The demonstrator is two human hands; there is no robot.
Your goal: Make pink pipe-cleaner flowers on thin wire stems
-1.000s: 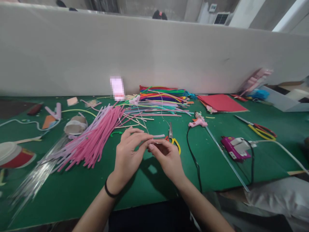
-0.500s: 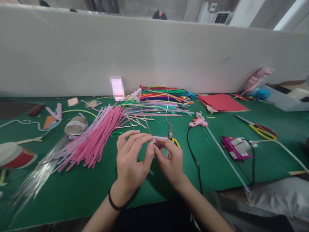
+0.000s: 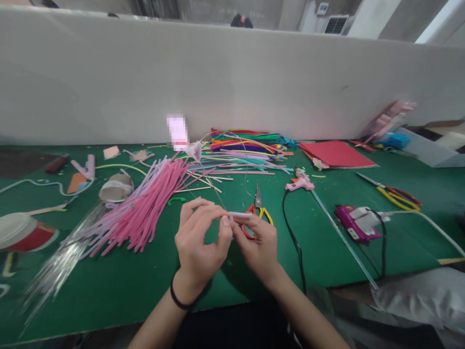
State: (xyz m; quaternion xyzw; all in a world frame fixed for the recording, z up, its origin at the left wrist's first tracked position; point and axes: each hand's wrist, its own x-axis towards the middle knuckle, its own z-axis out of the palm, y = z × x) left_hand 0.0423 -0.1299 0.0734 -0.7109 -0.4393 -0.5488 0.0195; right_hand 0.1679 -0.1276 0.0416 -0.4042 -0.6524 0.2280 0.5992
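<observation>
Both my hands meet above the green mat, pinching a short pale pink pipe cleaner piece (image 3: 238, 214) with a thin wire (image 3: 214, 186) running up from it. My left hand (image 3: 198, 242), with a black band on its wrist, pinches the left end between thumb and fingers. Pinching the right end is my right hand (image 3: 256, 242). The wire leads back to a small pale pink petal shape (image 3: 196, 151) near the far pile. Just behind my fingers lie scissors with red and yellow handles (image 3: 258, 209).
A bundle of pink pipe cleaners (image 3: 145, 206) lies to the left, mixed-colour ones (image 3: 243, 143) at the back. A pink glue gun (image 3: 300, 183) with a black cord, a purple device (image 3: 354, 223), red sheets (image 3: 336, 154), pliers (image 3: 397, 196), a tape roll (image 3: 115, 188) and a red cup (image 3: 23, 232) lie around.
Both hands have shifted slightly right and closer together, with the pink piece now level between them. The wire's far end with the petal shape has swung left.
</observation>
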